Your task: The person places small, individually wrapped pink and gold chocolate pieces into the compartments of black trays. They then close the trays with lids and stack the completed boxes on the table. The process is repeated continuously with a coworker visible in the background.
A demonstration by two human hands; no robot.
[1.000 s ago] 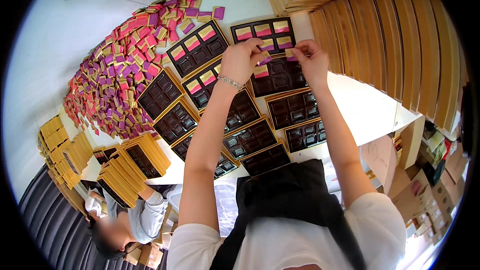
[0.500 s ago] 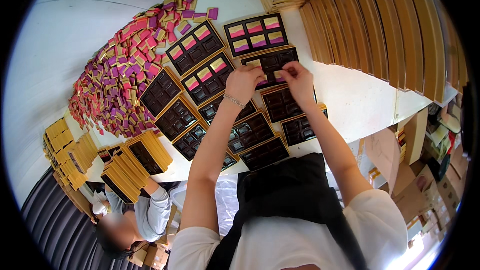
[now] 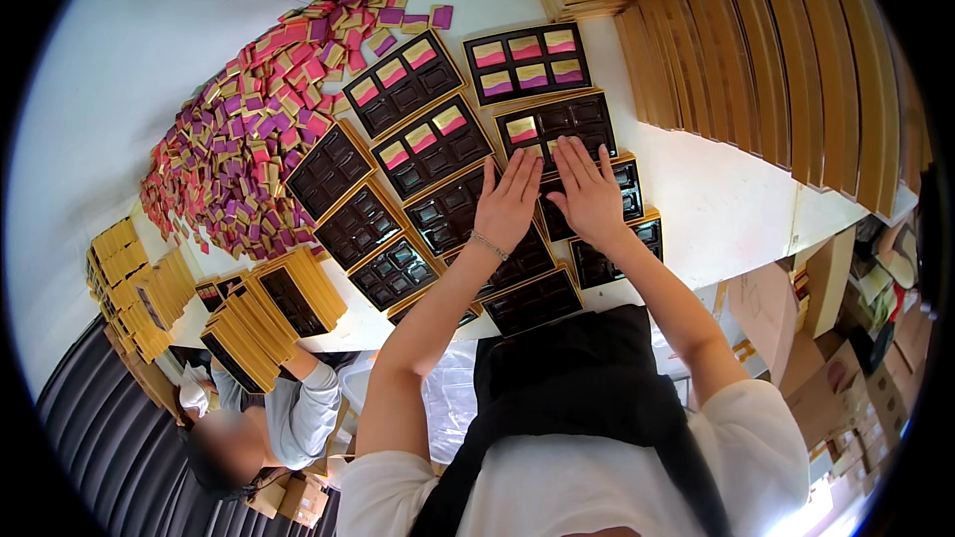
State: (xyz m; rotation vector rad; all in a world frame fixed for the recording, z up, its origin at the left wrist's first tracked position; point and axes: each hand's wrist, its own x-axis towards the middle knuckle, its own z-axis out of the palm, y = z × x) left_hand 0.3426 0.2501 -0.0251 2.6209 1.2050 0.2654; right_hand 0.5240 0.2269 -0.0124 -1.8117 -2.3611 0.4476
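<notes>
Dark plastic insert, gold-edged: the tray (image 3: 557,134) lies flat under both hands; the left hand (image 3: 507,204) and right hand (image 3: 589,189) rest on it open, fingers spread, gripping nothing; it looks light, thin, probably flexible; best lifted by its stiffer rim.

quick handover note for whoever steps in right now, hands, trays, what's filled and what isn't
Left hand: open, flat, palm down on the dark compartment trays in the middle of the white table.
Right hand: open, flat beside it, fingertips reaching the partly filled tray. Neither hand grips anything.
Done: the far tray shows pink, purple and gold packets in most compartments; two trays to its left hold a few each.
Left: the nearer trays hold no packets.
Supply: loose packet pile at the table's far left; gold lids stacked at the near left edge.
</notes>
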